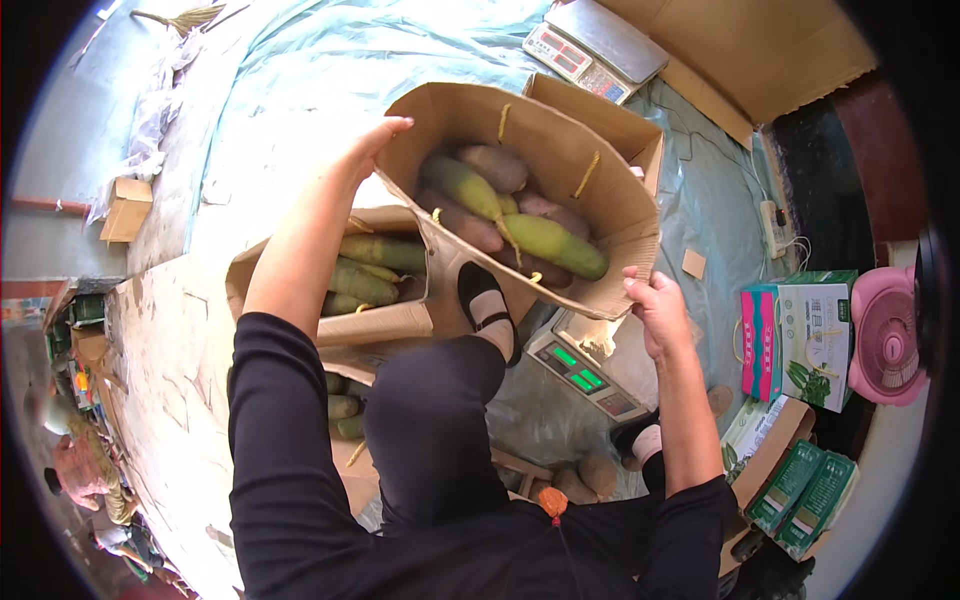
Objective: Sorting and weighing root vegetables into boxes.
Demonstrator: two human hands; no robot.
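Above a scale [585, 375], both hands [375, 140] [655, 300] grip a cardboard box [600, 215].

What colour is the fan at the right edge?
Pink; the fan shows in the head view.

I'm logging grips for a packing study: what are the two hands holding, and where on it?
Both hold the open cardboard box of bamboo shoots: left hand on its far-left rim, right hand on its near-right edge.

My left hand [375, 140] hides its fingertips behind the cardboard box [560, 150] flap. The box covers most of the scale [585, 375] under it, and my knee [430, 400] hides part of the second box [300, 290]. The lowest shoots [470, 225] are buried.
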